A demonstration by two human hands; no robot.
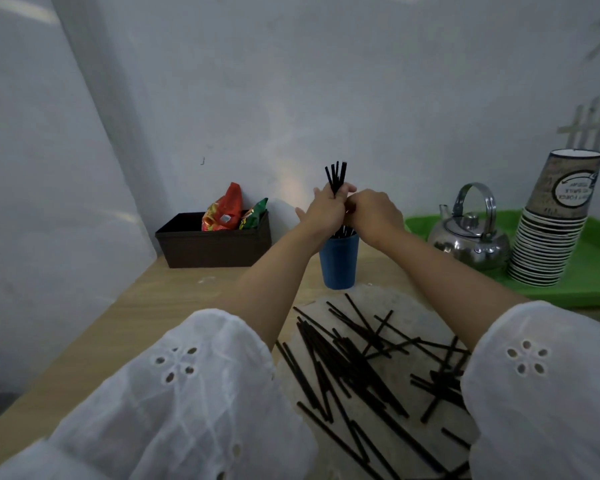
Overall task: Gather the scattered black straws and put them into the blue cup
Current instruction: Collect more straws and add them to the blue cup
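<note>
A blue cup [338,263] stands upright on the wooden table, near the middle. Right above its mouth my left hand [324,211] grips a bundle of black straws [336,176], whose tops stick up past my fingers while their lower ends reach into the cup. My right hand [371,211] is closed against the same bundle from the right. Many loose black straws [364,362] lie scattered across a pale round mat [409,306] in front of the cup, between my forearms.
A dark brown box [215,249] with snack packets sits at the back left against the wall. On the right, a green tray [593,282] carries a metal kettle [470,239] and a tall stack of paper cups [555,230].
</note>
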